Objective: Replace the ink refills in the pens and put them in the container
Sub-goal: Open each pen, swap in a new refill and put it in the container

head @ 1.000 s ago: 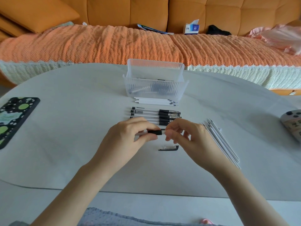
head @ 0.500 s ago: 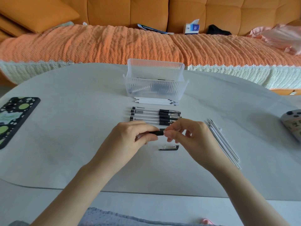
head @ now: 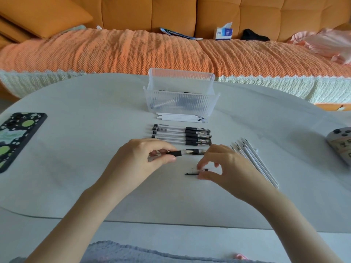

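Behind everything, an orange sofa (head: 209,14) runs the full width, its seat draped with an orange knitted blanket (head: 133,52). Before it lies the pale rounded counter (head: 76,149), and two bare forearms reach over its near edge. A clear ribbed container (head: 180,103) stands at the far middle, with dim pen shapes showing through its front wall. A patterned black phone (head: 17,137) lies at the left edge. White refills (head: 180,117) lie in a bundle just in front of the container, and a second bundle of refills (head: 254,164) lies slanted to the right. Between the container and the hands, a row of pens (head: 182,136) lies side by side, tips to the right. The left hand (head: 140,158) has its fingers curled round a pen (head: 188,152), pinching the black grip and holding it level above the counter. The right hand (head: 228,168), just beside it, pinches one end of a pen cap (head: 193,172) between thumb and forefinger, low at the counter.
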### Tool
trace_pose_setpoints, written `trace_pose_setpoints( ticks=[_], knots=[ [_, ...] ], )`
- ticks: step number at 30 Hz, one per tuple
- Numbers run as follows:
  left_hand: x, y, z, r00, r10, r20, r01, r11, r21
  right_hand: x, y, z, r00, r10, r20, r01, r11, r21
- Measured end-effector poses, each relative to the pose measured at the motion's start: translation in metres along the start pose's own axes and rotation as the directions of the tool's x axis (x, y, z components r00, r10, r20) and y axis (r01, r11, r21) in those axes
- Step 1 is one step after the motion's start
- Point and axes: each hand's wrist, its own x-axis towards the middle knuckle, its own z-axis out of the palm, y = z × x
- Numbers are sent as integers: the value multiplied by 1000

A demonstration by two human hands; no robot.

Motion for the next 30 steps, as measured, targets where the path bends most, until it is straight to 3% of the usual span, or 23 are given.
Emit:
trace_pose_setpoints(
  ticks=[4,11,23,30],
  knots=[
    [0,2,1,1000,2,25,-2,1000,-4,0,-3,0,1000,-5,-9,5,1000,-9],
    [1,-1,-1,1000,-12,23,13,999,-43,0,-2,-19,982,102,-159,-36,928,372],
    [1,7,6,998,6,65,2,993,-116,3,-15,-9,985,93,-146,-18,895,447],
    [0,10,6,999,-30,18,33,985,-170,4,-19,-5,968,147,-201,-11,833,554]
  ],
)
